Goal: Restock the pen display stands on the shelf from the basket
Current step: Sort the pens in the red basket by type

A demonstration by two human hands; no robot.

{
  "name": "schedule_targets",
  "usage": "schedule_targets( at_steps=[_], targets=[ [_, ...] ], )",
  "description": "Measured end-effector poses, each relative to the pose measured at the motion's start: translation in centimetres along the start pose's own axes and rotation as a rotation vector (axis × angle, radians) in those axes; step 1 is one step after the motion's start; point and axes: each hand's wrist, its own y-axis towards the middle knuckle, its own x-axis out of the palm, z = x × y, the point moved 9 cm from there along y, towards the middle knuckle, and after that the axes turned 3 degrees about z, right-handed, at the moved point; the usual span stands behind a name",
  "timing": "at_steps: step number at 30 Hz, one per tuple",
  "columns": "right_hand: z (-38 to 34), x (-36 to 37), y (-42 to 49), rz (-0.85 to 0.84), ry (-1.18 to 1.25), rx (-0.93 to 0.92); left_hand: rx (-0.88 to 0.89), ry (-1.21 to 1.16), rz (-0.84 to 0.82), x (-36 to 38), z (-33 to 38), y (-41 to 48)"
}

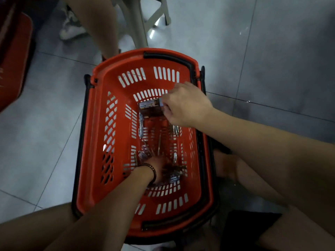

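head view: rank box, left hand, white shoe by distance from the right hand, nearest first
1. box: at the far end of the basket, pinched by the right hand.
2. left hand: at the near end of the basket, among pens.
3. white shoe: outside the basket, upper left.

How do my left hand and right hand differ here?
The left hand sits low at the near end of the basket among loose pens; the right hand is higher, at the far end. The right hand pinches a small box; the left hand's grip is hidden. Both are inside the basket.
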Motion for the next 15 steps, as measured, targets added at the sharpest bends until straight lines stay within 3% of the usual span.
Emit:
schedule_targets(
  at_steps=[8, 15],
  targets=[
    [0.7, 0.1, -0.7, -0.028, 0.018, 0.047, 0.024, 0.360, 0.055, 0.4, 2.6, -0.3],
    [0.5, -0.1, -0.5, -0.037, 0.009, 0.052, 0.038, 0.278, -0.067, 1.3, 1.0, -0.4]
  ],
)
